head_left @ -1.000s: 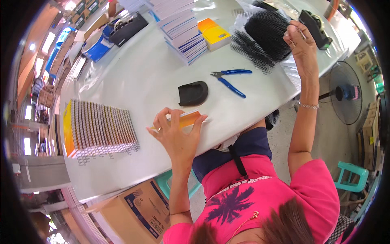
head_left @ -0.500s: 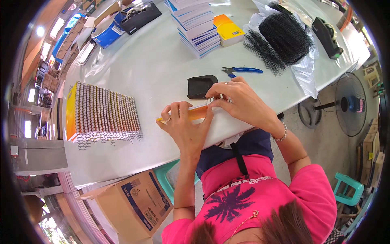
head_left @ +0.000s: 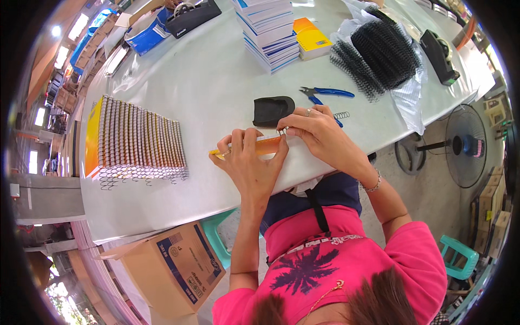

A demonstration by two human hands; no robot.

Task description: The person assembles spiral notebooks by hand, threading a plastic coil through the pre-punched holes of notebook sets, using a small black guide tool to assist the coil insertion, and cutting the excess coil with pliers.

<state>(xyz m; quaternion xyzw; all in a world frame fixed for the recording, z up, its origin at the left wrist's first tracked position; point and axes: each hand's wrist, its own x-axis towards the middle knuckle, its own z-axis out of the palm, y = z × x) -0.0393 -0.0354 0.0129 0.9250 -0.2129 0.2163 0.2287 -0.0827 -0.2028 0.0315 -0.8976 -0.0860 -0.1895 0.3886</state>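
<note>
Inspector: While the left hand (head_left: 250,162) presses the orange notebook (head_left: 254,147) flat at the surface's (head_left: 206,81) near edge, the right hand (head_left: 317,130) pinches a wire coil (head_left: 281,130) at its end.

Clerk: Risk?

Inspector: The coil could slip from the punched holes if the notebook shifts.

Clerk: Packages?

Inspector: A brown carton with a blue label (head_left: 173,265) sits below the near edge; a blue box (head_left: 147,33) sits at the far edge.

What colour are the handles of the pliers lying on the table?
Blue. The pliers lie beyond the right hand, clearest in the head view.
</note>
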